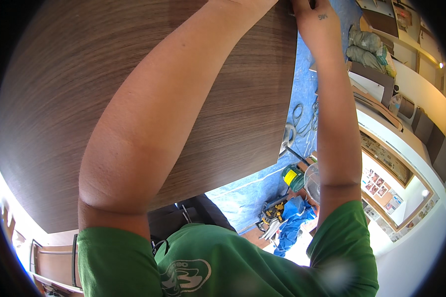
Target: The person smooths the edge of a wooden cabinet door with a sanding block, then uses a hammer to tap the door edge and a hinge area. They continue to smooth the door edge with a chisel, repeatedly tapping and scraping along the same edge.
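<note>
The large, flat, dark-brown wood-grain panel [248, 109] fills the left and middle of the view, its right edge running beside the blue plastic sheet [306, 64] on the floor. The bare left forearm [148, 109] slants across the panel and hides a broad strip of it. The left hand [262, 2] is mostly cut off by the upper border, so I cannot tell whether it is spread or gripping. The right hand [318, 19], dark marking on its back, is at the panel's far right edge; its fingertips are also cut off, and its hold cannot be told.

Between the panel and the right forearm [338, 114], a dark looped cable [297, 115] lies on the sheet. Nearer the body are a green cylindrical container with a yellow band [293, 178] and, just beside it, a clear round plastic container [312, 182], partly hidden by that forearm. Below them, yellow-and-black tools [274, 212] lie next to crumpled bright-blue plastic [293, 220]. Beyond the right forearm are grey-green wrapped bundles [364, 47] and a wood-framed mirror or opening [406, 218]; I cannot tell which.
</note>
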Demonstrator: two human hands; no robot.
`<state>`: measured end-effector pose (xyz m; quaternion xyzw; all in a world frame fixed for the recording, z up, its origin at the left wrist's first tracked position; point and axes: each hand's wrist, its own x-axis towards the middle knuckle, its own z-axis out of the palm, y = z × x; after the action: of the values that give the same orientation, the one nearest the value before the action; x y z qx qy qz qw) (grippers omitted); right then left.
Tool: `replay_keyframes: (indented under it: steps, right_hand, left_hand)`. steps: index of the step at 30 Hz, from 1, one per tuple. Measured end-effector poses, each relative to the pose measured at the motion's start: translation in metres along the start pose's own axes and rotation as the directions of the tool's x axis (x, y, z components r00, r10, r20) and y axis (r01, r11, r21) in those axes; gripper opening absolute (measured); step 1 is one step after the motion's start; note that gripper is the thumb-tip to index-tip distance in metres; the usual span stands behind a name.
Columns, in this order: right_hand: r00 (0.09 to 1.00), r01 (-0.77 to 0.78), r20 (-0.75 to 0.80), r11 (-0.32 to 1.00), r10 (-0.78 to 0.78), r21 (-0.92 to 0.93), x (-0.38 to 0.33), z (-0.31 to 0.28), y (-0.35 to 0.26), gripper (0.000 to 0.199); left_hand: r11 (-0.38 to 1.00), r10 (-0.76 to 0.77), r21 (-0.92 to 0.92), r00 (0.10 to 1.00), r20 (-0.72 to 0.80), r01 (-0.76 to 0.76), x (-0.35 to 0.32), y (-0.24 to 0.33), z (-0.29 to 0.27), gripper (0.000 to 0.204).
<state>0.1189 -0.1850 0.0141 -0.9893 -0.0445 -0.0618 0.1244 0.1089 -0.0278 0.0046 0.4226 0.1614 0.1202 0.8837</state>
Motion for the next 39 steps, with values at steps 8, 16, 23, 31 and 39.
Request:
replay_keyframes:
  steps: [8,16,23,31,39]
  right_hand:
    - [1.0,-0.013,0.02,1.0,0.012,0.022,-0.004,-0.003,-0.003,0.049]
    - [0.998,0.042,-0.051,0.999,-0.042,0.012,-0.014,0.0,0.001,0.047]
    - [0.999,0.013,-0.032,0.998,-0.015,-0.061,-0.031,-0.003,0.01,0.049]
    - [0.986,-0.15,0.074,0.989,0.15,-0.007,-0.055,-0.006,0.013,0.061]
    - [0.981,-0.183,0.077,0.979,0.177,0.088,-0.097,-0.016,0.011,0.05]
  left_hand:
    - [0.999,-0.021,0.047,0.999,-0.023,0.022,-0.003,0.006,0.001,0.036]
    - [0.997,0.044,-0.06,0.998,0.037,-0.042,0.001,-0.009,-0.003,0.034]
    - [0.999,0.036,-0.038,0.999,0.03,-0.035,0.0,-0.008,-0.001,0.033]
    - [0.999,0.013,-0.044,0.999,0.052,-0.011,0.005,-0.012,-0.005,0.031]
    - [0.998,0.019,0.056,1.0,-0.015,-0.018,0.01,-0.013,-0.001,0.033]
